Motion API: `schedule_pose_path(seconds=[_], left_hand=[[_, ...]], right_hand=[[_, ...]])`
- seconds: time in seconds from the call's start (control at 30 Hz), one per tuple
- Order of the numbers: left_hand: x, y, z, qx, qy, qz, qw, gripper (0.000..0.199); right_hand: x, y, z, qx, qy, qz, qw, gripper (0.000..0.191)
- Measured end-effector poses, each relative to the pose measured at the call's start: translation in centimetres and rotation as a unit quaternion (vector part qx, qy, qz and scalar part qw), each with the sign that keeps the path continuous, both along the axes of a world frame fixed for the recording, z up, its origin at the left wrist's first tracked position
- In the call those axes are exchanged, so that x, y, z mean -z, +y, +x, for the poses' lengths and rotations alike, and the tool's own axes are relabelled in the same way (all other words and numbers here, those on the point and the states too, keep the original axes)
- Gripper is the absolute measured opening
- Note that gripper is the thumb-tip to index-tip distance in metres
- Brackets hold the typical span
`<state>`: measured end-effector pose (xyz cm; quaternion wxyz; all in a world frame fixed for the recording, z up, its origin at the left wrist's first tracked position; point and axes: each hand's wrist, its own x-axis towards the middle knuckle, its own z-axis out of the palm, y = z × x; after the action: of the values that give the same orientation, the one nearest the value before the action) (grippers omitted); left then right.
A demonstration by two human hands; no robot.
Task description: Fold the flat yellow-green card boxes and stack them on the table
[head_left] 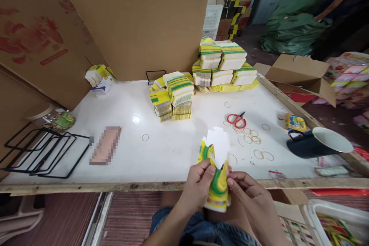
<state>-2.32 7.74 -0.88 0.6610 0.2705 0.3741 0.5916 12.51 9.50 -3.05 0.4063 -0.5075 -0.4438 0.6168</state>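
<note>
A yellow, green and white printed carton [217, 184] is held between my two hands over the front edge of the white table [115, 103], its white flaps pointing away from me. My left hand [200, 182] pinches its left side with thumb and fingers. On the right side, the fingers and thumb of my right hand [250, 192] close on the carton's edge. Beyond it stand bundled stacks of flat yellow-green cartons [180, 90], with a larger pile [225, 63] behind to the right. Red-handled scissors [236, 120] and several rubber bands [250, 136] lie right of the carton.
A dark mug [305, 144] lies on its side at the right, near a small yellow box [295, 122]. Black wire racks [46, 153] and a jar [62, 119] are at the left. Cardboard walls the back. A person [334, 7] is at the far right.
</note>
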Motion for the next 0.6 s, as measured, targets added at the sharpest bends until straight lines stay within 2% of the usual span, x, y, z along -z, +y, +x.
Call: schedule_pose_path(seconds=[0.1,0.17,0.2,0.27,0.3,0.37,0.43,0.53,0.6], left_hand=[[0.1,-0.5,0.3,0.013,0.003,-0.008,1.000,0.044],[0.2,-0.8,0.7,0.020,0.009,-0.014,1.000,0.045],[0.3,-0.9,0.9,0.022,0.010,-0.019,1.000,0.045],[0.6,-1.0,1.1,0.028,0.004,-0.034,0.999,0.050],[0.6,-1.1,1.2,0.032,0.000,-0.044,0.999,0.052],[0.6,-1.2,1.1,0.039,-0.006,-0.062,0.997,0.054],[0.5,-1.3,0.9,0.041,-0.005,-0.076,0.996,0.054],[-0.2,-1.4,0.5,0.049,0.001,-0.097,0.994,0.057],[-0.7,-1.4,0.3,0.057,0.020,-0.105,0.993,0.058]], right_hand=[[0.0,-0.2,-0.1,-0.016,-0.055,0.040,0.998,0.030],[-0.1,-0.3,-0.1,-0.013,-0.133,0.099,0.986,0.032],[-0.1,-0.2,-0.1,0.010,-0.190,0.147,0.971,0.034],[-0.3,-0.1,0.1,0.050,-0.302,0.271,0.913,0.038],[-0.4,0.0,0.3,0.044,-0.339,0.329,0.880,0.039],[-0.5,0.1,0.6,-0.027,-0.365,0.405,0.838,0.038],[-0.5,0.1,0.9,-0.092,-0.379,0.432,0.813,0.039],[-0.3,-0.3,1.1,-0.095,-0.414,0.452,0.784,0.044],[-0.2,-0.6,1.1,-0.130,-0.404,0.455,0.783,0.050]])
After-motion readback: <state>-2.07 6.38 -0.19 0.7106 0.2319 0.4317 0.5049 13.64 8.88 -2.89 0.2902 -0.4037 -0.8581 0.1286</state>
